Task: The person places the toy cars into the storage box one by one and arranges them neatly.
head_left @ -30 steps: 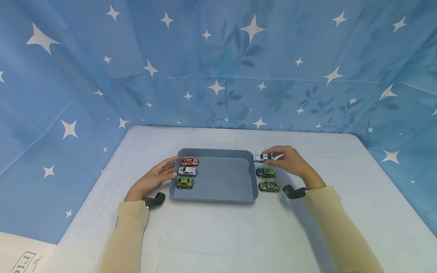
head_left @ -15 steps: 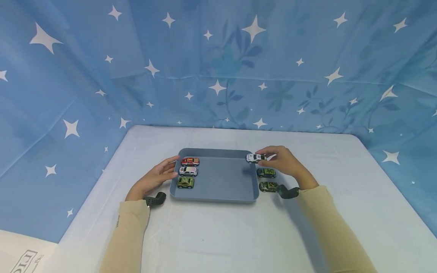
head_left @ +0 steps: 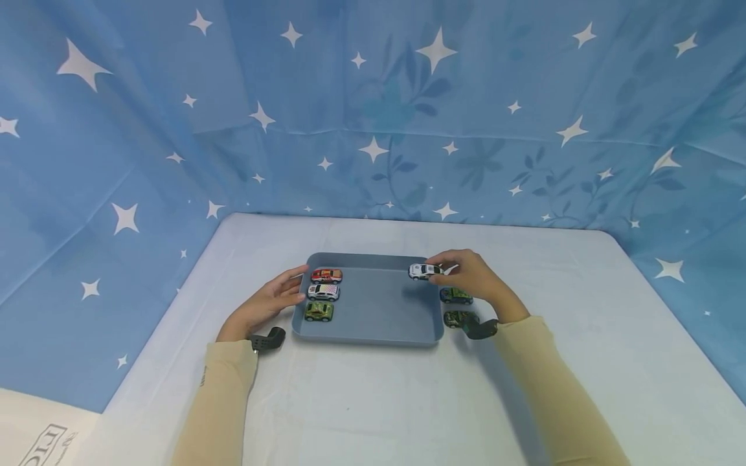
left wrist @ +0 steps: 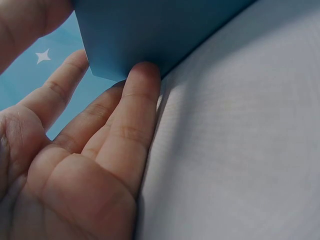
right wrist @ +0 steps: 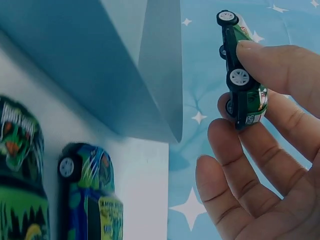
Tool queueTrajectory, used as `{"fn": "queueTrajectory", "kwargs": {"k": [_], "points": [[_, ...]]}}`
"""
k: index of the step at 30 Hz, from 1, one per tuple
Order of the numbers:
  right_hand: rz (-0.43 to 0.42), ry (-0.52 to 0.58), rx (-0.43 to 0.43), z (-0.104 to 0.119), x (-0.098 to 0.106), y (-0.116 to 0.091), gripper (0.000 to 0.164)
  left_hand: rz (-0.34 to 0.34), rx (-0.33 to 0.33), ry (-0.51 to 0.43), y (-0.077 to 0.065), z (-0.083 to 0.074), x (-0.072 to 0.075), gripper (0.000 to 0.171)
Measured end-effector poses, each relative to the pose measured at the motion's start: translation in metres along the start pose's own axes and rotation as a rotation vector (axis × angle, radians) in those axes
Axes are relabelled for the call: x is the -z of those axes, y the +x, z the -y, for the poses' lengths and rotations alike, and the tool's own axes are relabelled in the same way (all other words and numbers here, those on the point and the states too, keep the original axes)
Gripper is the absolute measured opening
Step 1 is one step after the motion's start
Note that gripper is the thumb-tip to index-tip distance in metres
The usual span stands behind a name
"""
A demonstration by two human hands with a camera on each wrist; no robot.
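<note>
In the head view my right hand (head_left: 469, 275) pinches a white toy car (head_left: 422, 271) over the right part of a blue-grey tray (head_left: 373, 338). The right wrist view shows this toy car (right wrist: 240, 77) from below, its white wheels and green side between thumb and fingertips. My left hand (head_left: 265, 304) rests against the tray's left wall, its fingers fairly straight; up close, the fingertips (left wrist: 143, 75) touch the wall from outside. Inside the tray, along its left side, stand a red-orange car (head_left: 326, 276), a white patterned car (head_left: 323, 292) and a green car (head_left: 318, 312).
Two green camouflage cars stand on the white table right of the tray: the rear one (head_left: 456, 296), and the front one (head_left: 457, 318), partly covered by the right wrist camera (head_left: 482, 329). Behind the table hangs a blue curtain (head_left: 373, 116) with white stars.
My right hand has carried the white toy car leftward, from beside the tray's right edge to over the tray. The left hand stays against the tray.
</note>
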State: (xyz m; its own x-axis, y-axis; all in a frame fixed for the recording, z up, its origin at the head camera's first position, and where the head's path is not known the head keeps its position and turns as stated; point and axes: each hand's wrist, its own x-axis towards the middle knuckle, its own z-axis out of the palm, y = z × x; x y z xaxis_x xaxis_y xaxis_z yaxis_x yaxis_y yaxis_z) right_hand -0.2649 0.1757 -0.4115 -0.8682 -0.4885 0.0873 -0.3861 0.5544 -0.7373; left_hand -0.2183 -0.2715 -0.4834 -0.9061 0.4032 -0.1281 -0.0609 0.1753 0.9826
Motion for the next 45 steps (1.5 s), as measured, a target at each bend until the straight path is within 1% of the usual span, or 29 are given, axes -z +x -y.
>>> {"fn": "queueTrajectory", "kwargs": {"k": [14, 22, 28, 35, 45], "points": [[0.017, 0.018, 0.045, 0.007, -0.011, 0.011, 0.03, -0.001, 0.002, -0.006, 0.0, 0.002, 0.001, 0.077], [0.034, 0.048, 0.024, 0.012, -0.021, 0.019, 0.032, -0.003, 0.002, -0.016, -0.001, 0.003, 0.001, 0.077], [0.033, 0.033, 0.028, 0.017, -0.028, 0.026, 0.03, -0.001, 0.0, -0.02, -0.002, 0.002, 0.002, 0.077], [0.018, -0.001, -0.029, 0.021, -0.04, 0.031, 0.029, -0.001, 0.001, -0.024, 0.0, 0.004, 0.004, 0.078], [0.013, -0.039, -0.061, 0.022, -0.048, 0.038, 0.029, -0.004, -0.002, -0.002, 0.001, 0.001, 0.002, 0.077]]}}
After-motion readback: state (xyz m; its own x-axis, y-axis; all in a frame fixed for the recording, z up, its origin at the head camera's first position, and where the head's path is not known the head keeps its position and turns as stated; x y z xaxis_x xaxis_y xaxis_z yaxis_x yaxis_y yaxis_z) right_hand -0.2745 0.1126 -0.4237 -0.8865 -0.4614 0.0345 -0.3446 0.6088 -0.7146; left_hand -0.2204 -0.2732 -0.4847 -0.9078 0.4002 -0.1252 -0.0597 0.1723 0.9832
